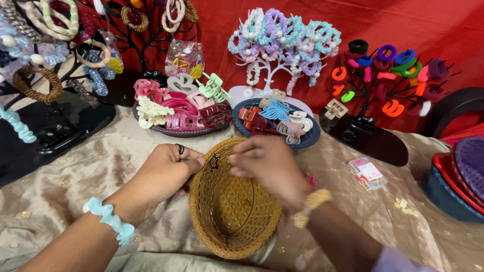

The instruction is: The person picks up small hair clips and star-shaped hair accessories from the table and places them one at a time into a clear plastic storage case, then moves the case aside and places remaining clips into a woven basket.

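- Head view: left hand (164, 174) pinches the basket (232, 211) rim, beside a small black star clip (215, 162).
- Right hand (267, 163) curls over the rim; its grip cannot be told.
- Basket likely light, stiff; rim suits holding.

Soft, even, fairly bright light fills the scene, laying only faint shadows inside the woven basket (229, 211) and under the hands. The satin cloth (75, 186) shows a mild sheen without harsh glare, and the red backdrop (403, 22) is richly saturated. The right hand (269, 163) is smeared by motion blur, and wide-angle distortion bends things near the edges.
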